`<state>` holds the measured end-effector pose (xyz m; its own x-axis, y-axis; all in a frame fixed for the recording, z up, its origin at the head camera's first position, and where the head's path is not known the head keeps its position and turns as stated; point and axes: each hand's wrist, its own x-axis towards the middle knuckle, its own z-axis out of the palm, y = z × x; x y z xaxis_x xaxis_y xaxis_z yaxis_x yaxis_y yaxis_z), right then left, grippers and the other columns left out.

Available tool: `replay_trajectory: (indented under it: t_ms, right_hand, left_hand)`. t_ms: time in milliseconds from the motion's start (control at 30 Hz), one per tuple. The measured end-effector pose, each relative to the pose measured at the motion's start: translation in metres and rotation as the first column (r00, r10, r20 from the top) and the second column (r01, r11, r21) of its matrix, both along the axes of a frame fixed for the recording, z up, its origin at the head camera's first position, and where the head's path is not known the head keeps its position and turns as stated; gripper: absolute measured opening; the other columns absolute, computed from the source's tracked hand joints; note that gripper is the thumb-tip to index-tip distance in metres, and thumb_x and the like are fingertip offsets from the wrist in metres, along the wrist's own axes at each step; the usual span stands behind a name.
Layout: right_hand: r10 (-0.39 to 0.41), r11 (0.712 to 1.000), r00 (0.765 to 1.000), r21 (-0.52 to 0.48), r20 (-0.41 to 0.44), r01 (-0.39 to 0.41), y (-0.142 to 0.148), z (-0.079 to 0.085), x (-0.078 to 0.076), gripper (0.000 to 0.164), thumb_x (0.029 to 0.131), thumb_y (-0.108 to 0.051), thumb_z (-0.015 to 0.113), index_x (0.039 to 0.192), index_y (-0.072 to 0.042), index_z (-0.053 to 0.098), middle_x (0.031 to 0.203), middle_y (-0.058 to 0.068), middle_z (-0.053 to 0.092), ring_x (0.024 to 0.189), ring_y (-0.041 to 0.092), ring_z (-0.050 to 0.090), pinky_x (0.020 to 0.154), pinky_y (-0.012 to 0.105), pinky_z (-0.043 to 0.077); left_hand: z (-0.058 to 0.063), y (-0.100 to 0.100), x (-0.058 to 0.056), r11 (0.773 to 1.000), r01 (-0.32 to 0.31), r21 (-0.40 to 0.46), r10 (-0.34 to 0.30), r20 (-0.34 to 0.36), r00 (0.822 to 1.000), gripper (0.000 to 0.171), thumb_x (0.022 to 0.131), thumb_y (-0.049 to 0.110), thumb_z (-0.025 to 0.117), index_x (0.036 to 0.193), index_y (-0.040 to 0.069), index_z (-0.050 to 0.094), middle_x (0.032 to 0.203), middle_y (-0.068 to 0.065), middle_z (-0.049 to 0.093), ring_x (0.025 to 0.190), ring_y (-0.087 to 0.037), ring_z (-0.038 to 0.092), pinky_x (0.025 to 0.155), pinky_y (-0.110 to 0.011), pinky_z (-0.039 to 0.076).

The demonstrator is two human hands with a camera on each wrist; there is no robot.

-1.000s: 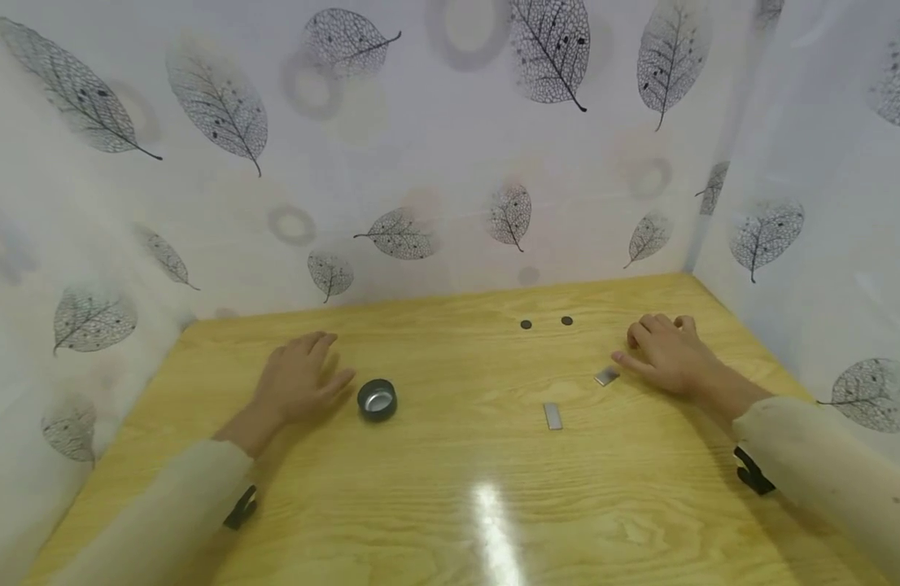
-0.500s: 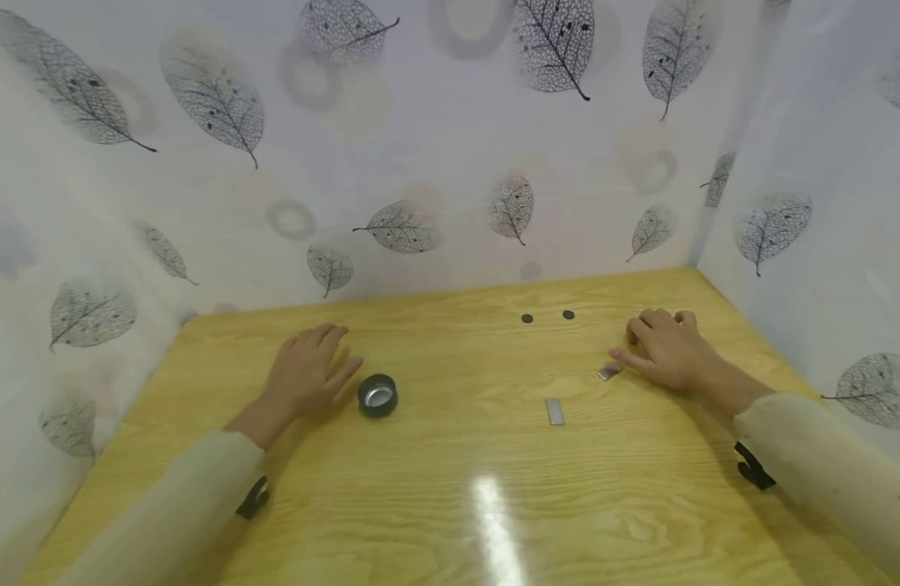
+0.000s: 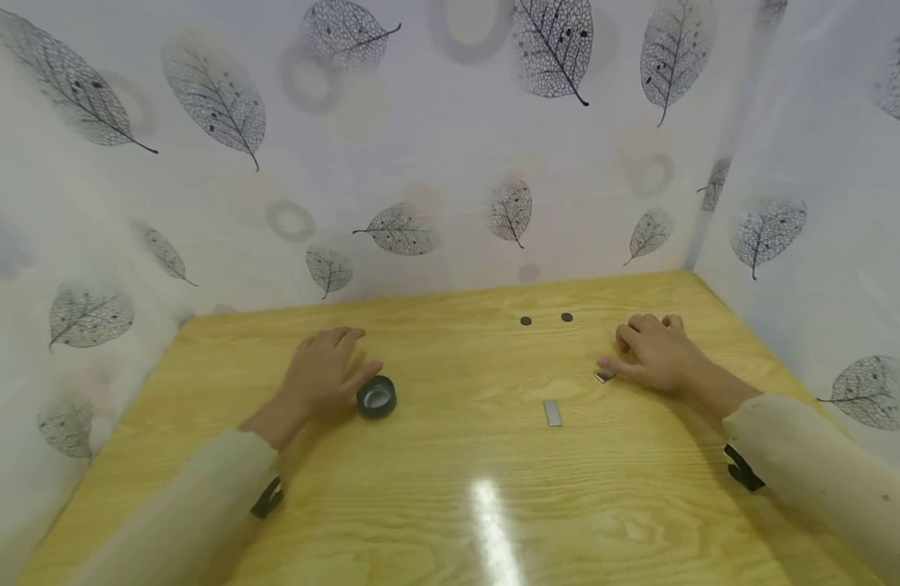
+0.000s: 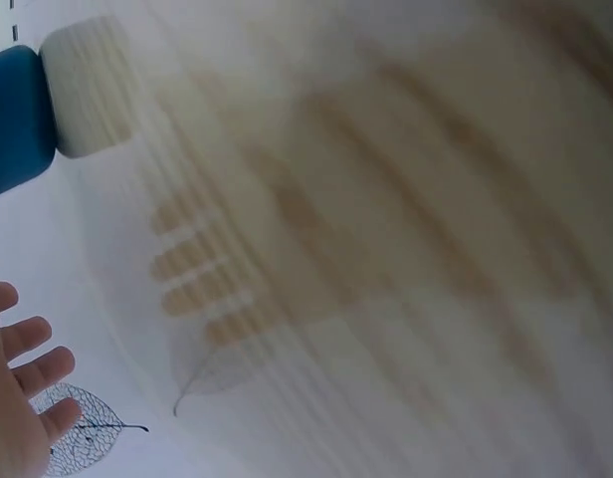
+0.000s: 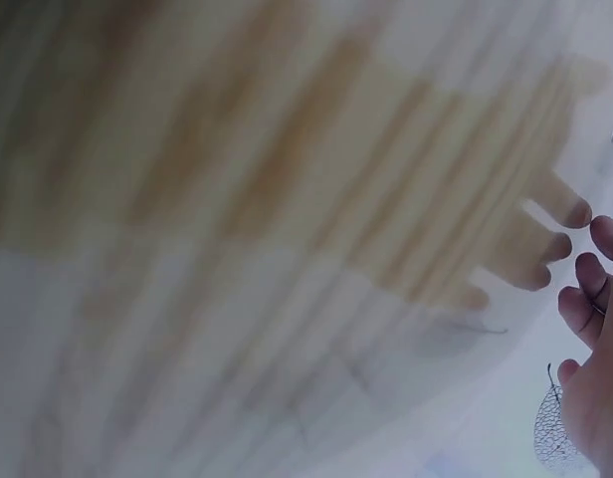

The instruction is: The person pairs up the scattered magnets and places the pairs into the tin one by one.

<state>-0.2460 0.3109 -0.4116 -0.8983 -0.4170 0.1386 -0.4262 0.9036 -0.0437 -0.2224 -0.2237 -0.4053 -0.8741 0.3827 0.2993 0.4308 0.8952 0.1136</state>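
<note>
In the head view, my left hand is beside a small dark round tin with a silvery inside. Its thumb overlaps the tin's left rim; whether it touches cannot be told. In the left wrist view a blue-green block-like side, probably the tin, stands beyond relaxed fingers. My right hand has loosely bent fingers, and its thumb lies over part of a small shiny metal plate. Another flat grey metal plate lies left of it. The right wrist view shows the fingers slightly curled.
Two small dark discs lie toward the back of the glossy wooden table. White sheets printed with leaves wall off the back and both sides. Black straps hang under the sleeves.
My left hand has moved right, bringing its thumb to the tin. The right hand has shifted slightly left, so its thumb covers more of the small plate.
</note>
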Motion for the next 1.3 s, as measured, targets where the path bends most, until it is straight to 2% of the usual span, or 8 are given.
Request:
replay_trajectory:
  t_ms: [233, 433, 633, 900, 1300]
  right_hand:
    - [0.032, 0.999, 0.999, -0.007, 0.007, -0.032, 0.0, -0.006, 0.001, 0.051, 0.087, -0.067, 0.062, 0.079, -0.02, 0.043, 0.08, -0.002, 0.041, 0.074, 0.016, 0.037, 0.076, 0.041, 0.015]
    - [0.067, 0.997, 0.998, -0.046, 0.008, -0.067, 0.0, -0.003, 0.002, 0.048, 0.085, -0.064, 0.065, 0.079, -0.021, 0.044, 0.077, -0.004, 0.042, 0.074, 0.014, 0.037, 0.077, 0.041, 0.016]
    - [0.1, 0.994, 0.994, -0.052, 0.04, -0.098, -0.002, -0.005, 0.0, 0.048, 0.084, -0.063, 0.068, 0.077, -0.022, 0.044, 0.075, -0.006, 0.042, 0.075, 0.014, 0.037, 0.08, 0.043, 0.019]
    - [0.143, 0.988, 0.99, -0.066, 0.016, -0.142, -0.005, -0.004, -0.003, 0.032, 0.088, -0.049, 0.069, 0.079, -0.025, 0.05, 0.077, -0.01, 0.047, 0.077, 0.011, 0.041, 0.084, 0.046, 0.024]
    - [0.171, 0.984, 0.985, -0.058, -0.009, -0.171, -0.006, -0.004, -0.001, 0.019, 0.083, -0.035, 0.072, 0.088, -0.022, 0.058, 0.084, -0.01, 0.055, 0.081, 0.013, 0.047, 0.084, 0.046, 0.027]
  left_hand:
    - [-0.001, 0.01, 0.003, 0.999, 0.03, -0.031, -0.03, 0.012, 0.999, 0.068, 0.097, 0.056, 0.05, 0.138, 0.002, 0.053, 0.138, -0.021, 0.056, 0.128, -0.041, 0.052, 0.104, -0.061, 0.039]
    - [0.001, 0.019, 0.006, 0.999, 0.036, 0.03, -0.036, 0.0, 0.999, 0.065, 0.097, 0.054, 0.051, 0.137, 0.002, 0.054, 0.136, -0.02, 0.058, 0.126, -0.04, 0.054, 0.101, -0.061, 0.041]
    - [0.003, 0.029, 0.012, 0.998, 0.069, 0.014, -0.069, -0.039, 0.997, 0.064, 0.097, 0.056, 0.051, 0.135, 0.005, 0.057, 0.132, -0.017, 0.061, 0.124, -0.038, 0.055, 0.1, -0.059, 0.042]
    - [0.003, 0.035, 0.012, 0.998, 0.056, -0.02, -0.056, -0.035, 0.998, 0.067, 0.097, 0.059, 0.049, 0.136, 0.006, 0.055, 0.134, -0.015, 0.059, 0.125, -0.037, 0.054, 0.106, -0.056, 0.038]
    - [0.005, 0.053, 0.015, 0.995, 0.085, -0.041, -0.088, -0.057, 0.994, 0.069, 0.094, 0.059, 0.052, 0.136, 0.004, 0.055, 0.133, -0.016, 0.059, 0.124, -0.038, 0.054, 0.106, -0.057, 0.038]
